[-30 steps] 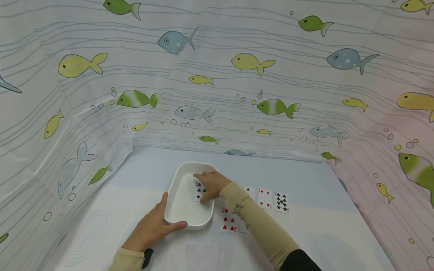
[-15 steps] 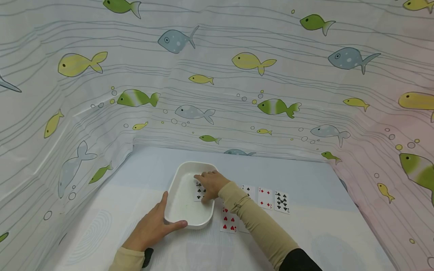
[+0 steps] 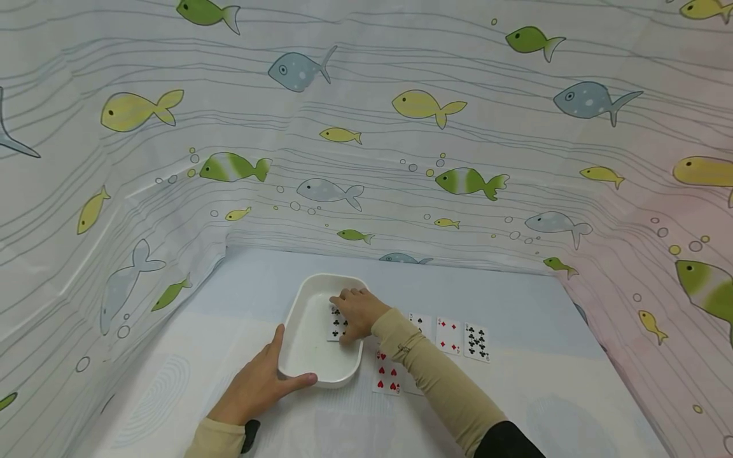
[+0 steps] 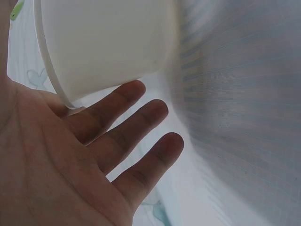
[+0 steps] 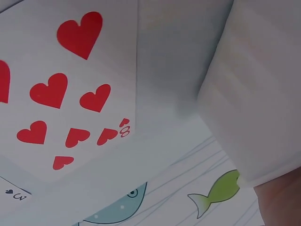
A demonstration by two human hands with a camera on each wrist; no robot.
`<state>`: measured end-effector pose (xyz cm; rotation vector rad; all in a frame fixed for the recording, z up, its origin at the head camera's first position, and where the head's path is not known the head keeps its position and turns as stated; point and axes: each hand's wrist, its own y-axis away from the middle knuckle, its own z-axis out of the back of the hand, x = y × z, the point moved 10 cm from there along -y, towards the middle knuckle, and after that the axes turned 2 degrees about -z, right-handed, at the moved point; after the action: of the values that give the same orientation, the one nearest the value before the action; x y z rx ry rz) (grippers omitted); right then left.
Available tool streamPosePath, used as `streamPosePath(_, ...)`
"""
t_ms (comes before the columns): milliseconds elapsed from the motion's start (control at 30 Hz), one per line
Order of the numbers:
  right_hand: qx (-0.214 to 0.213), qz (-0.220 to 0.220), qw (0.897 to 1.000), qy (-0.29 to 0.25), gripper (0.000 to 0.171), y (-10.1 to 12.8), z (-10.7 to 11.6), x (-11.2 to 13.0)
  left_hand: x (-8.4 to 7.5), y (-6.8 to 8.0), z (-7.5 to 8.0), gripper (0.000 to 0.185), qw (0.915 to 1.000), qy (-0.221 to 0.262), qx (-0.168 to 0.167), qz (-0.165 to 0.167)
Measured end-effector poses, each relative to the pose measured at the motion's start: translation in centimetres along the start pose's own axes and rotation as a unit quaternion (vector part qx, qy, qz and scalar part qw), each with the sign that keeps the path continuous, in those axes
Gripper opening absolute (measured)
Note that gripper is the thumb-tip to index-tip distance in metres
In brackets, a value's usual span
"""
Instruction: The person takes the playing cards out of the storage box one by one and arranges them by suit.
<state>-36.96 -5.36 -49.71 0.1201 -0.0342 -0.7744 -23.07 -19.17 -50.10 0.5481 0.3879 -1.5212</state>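
Fingers of the right hand [image 3: 357, 313] press a clubs card [image 3: 338, 324] flat inside the dish [image 3: 303, 362]; left hand [image 3: 258, 381], relaxed, braces its 7 o'clock corner.

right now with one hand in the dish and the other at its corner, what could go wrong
The right hand covers a clubs card inside the white dish; the card lies flat on a smooth floor, so lifting it may be fiddly. The left hand only rests open against the dish's near corner, so the dish might slide. The right sleeve lies over the hearts card and could drag it.
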Motion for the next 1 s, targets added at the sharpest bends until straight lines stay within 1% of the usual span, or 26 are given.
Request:
streamPosePath(267, -0.033, 0.005, 0.999, -0.019, 0.095, 0.2, 0.3, -0.1, 0.1, 0.0, -0.1, 0.130, 1.0000, -0.003, 0.001, 0.003)
streamPosePath(467, -0.045, 0.018, 0.998, -0.027, 0.092, 0.3, 0.6, -0.2, 0.2, 0.0, -0.2, 0.131, 1.0000, 0.003, 0.006, 0.007)
streamPosePath(633, -0.055, 0.030, 0.997, -0.039, 0.092, 0.6, 0.9, -0.2, 0.0, 0.0, -0.2, 0.130, 1.0000, 0.004, 0.006, 0.007)
streamPosePath(833, -0.064, 0.037, 0.996, -0.039, 0.094, 1.2, 1.4, 0.0, -0.1, 0.0, -0.2, 0.131, 0.9999, -0.003, 0.007, 0.009)
streamPosePath(1000, -0.083, 0.045, 0.995, -0.037, 0.094, 1.7, 2.0, 0.1, 0.0, 0.0, -0.2, 0.131, 0.9999, -0.005, 0.006, 0.009)
